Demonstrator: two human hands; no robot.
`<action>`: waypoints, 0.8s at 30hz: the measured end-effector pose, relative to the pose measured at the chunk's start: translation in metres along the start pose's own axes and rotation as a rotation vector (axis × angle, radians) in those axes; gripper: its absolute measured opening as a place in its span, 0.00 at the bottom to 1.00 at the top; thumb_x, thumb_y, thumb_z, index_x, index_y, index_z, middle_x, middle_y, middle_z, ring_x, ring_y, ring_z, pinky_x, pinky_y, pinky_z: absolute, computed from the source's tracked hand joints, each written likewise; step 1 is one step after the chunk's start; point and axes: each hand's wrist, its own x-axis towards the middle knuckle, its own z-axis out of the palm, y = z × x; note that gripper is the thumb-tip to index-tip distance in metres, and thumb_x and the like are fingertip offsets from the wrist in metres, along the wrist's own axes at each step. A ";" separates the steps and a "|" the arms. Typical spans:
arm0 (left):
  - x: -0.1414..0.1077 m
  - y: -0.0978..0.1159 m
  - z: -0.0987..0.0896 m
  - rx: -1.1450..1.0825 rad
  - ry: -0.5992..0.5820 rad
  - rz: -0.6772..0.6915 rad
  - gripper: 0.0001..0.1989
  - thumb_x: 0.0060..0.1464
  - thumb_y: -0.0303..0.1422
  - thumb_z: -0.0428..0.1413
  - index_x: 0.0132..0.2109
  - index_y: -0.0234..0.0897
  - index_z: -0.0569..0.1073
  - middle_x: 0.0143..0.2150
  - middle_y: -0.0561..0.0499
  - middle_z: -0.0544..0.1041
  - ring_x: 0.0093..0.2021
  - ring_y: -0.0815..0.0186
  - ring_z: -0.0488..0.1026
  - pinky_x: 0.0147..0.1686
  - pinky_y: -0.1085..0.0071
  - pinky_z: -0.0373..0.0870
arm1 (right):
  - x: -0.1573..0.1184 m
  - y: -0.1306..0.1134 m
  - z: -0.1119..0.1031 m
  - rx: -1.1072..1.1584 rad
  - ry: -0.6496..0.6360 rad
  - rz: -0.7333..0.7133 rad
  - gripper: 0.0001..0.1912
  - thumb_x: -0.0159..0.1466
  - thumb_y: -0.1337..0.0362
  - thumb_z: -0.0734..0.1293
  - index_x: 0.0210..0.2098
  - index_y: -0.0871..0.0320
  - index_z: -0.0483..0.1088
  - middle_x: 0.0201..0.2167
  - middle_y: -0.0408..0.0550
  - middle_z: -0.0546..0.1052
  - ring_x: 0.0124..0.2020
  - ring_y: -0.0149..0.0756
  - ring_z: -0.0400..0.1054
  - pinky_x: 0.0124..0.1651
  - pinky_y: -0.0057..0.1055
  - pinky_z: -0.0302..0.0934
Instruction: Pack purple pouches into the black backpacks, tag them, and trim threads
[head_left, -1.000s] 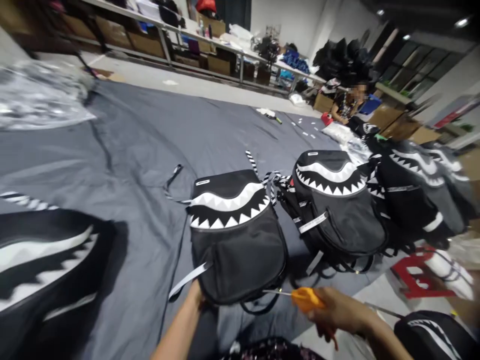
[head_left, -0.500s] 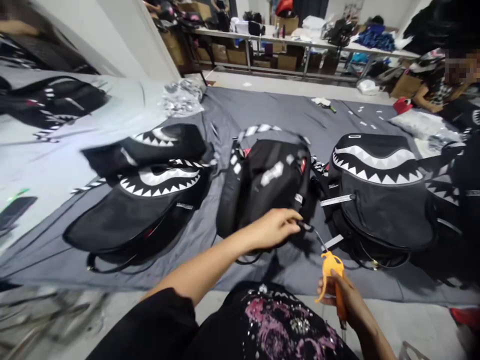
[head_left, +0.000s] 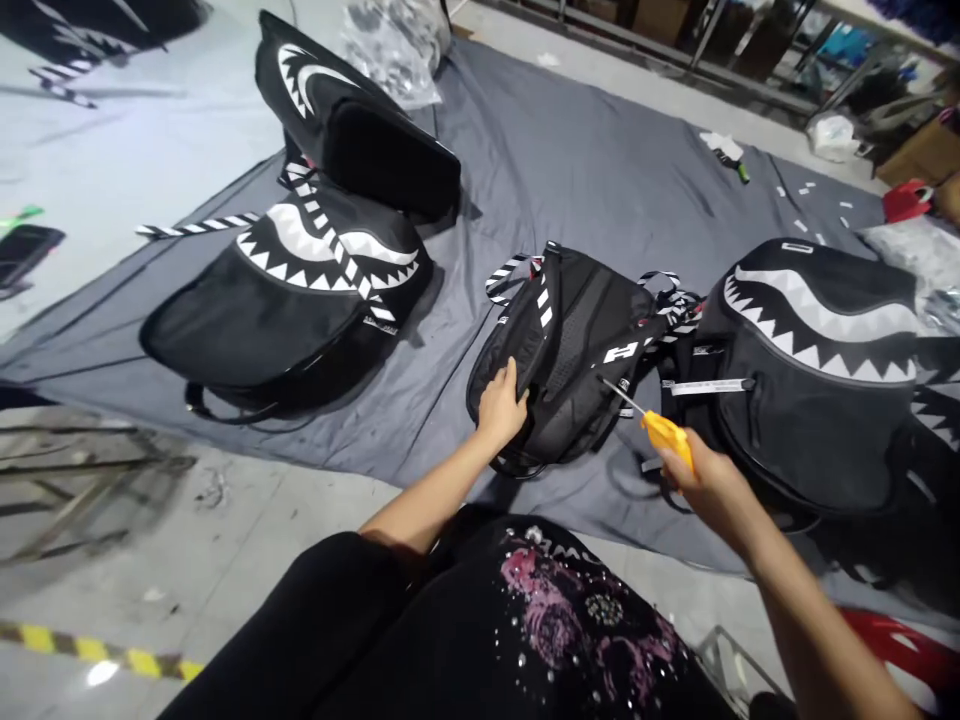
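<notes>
A small black backpack (head_left: 581,300) lies in the middle with its padded back and black-and-white striped straps facing up. My left hand (head_left: 502,408) rests on its lower left side, thumb and forefinger apart. In my right hand (head_left: 701,470) is an orange air blow gun (head_left: 667,437), gripped by its handle. Its thin metal nozzle points up and left, the tip over the backpack's right side near a strap. Close by on the right stands a larger black backpack (head_left: 817,420) with a white shark-mouth print.
Another shark-mouth backpack (head_left: 262,330) lies at left, with a further black bag (head_left: 390,150) behind it. A grey cloth (head_left: 540,150) covers the work surface. Clear plastic wrapping (head_left: 397,50) sits at the back, a phone (head_left: 26,255) at far left, and a white-and-green object (head_left: 725,155) farther back.
My left hand has left a dark strap end and moved left onto the small backpack. My right hand has lifted the air blow gun toward it. The view has tilted down.
</notes>
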 end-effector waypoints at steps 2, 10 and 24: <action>-0.009 -0.009 -0.020 -0.343 -0.188 0.046 0.29 0.59 0.42 0.53 0.64 0.32 0.66 0.61 0.39 0.71 0.61 0.51 0.69 0.62 0.55 0.62 | 0.040 -0.027 -0.025 -0.281 -0.001 -0.022 0.23 0.67 0.46 0.56 0.50 0.53 0.66 0.32 0.53 0.78 0.33 0.47 0.72 0.34 0.35 0.58; 0.017 -0.037 -0.042 -1.010 -0.468 -0.644 0.32 0.62 0.55 0.42 0.40 0.30 0.77 0.51 0.37 0.79 0.42 0.61 0.79 0.33 0.71 0.74 | 0.187 -0.118 -0.046 -0.577 0.125 -0.084 0.28 0.69 0.48 0.56 0.57 0.65 0.65 0.48 0.66 0.76 0.48 0.52 0.72 0.44 0.37 0.62; 0.034 -0.028 -0.028 -0.559 -0.394 -0.630 0.29 0.63 0.47 0.47 0.60 0.28 0.65 0.57 0.28 0.72 0.60 0.44 0.69 0.55 0.51 0.67 | 0.160 -0.137 -0.064 -0.635 -0.080 -0.216 0.26 0.68 0.48 0.58 0.54 0.61 0.68 0.44 0.59 0.78 0.41 0.44 0.73 0.40 0.32 0.61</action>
